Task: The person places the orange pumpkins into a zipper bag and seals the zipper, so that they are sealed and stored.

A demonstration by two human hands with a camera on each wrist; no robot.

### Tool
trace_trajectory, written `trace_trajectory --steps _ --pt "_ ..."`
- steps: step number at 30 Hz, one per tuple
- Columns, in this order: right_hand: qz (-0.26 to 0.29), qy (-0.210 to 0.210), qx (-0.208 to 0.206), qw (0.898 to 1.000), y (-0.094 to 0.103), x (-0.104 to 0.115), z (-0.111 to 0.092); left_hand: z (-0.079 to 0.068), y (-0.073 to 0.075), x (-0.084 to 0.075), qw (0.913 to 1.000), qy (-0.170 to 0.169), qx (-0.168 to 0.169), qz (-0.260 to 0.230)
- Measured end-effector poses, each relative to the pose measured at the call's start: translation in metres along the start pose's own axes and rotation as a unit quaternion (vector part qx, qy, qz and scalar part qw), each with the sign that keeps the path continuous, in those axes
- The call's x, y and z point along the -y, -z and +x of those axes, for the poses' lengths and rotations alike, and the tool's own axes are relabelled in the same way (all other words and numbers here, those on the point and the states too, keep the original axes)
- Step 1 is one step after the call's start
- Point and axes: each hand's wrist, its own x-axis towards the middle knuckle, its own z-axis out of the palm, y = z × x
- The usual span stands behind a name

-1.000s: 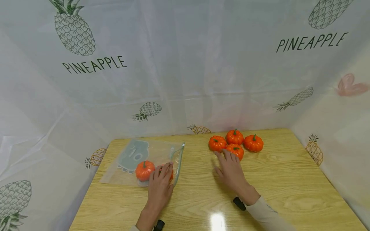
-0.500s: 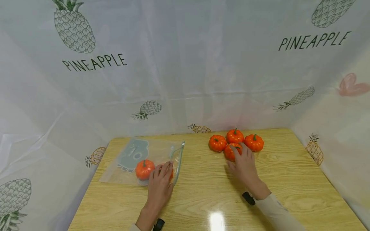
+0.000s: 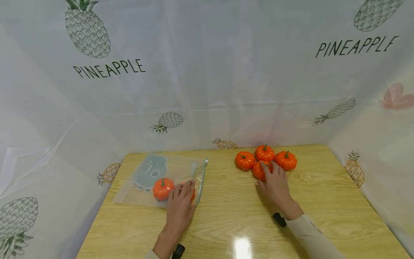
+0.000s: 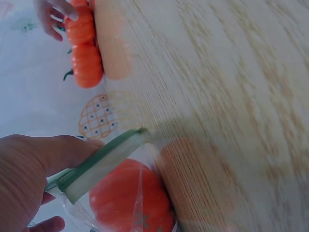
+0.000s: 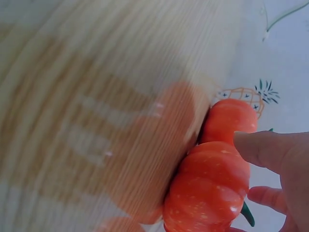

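Left hand [image 3: 179, 207] lies over the mouth of the zip bag [image 3: 180, 166], fingers loosely bent; from here can't tell if they pinch its edge. In the bag: one mini pumpkin [image 3: 163, 189], hazy through film, plus a second pumpkin [image 4: 124, 200] mostly hidden under that hand. Right of the bag, right hand [image 3: 278, 183] half-closed, thumb and fingers round the front pumpkin [image 3: 259, 172], partly covering it. Past that, right of the bag, three more pumpkins [image 3: 244, 160]. Behind the bag, pineapple-print curtain [image 3: 213, 72].
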Motion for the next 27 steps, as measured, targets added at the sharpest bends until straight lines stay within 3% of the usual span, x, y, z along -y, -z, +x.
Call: trace_trajectory --steps 17,27 --pt "-0.003 0.0 0.008 1.0 -0.0059 -0.0086 0.0033 0.0001 0.0011 -0.0014 1.0 0.002 -0.003 -0.006" --pt "0.007 0.005 0.008 1.0 -0.0027 -0.0064 -0.0051 -0.0004 0.002 -0.0012 1.0 0.004 0.001 0.0"
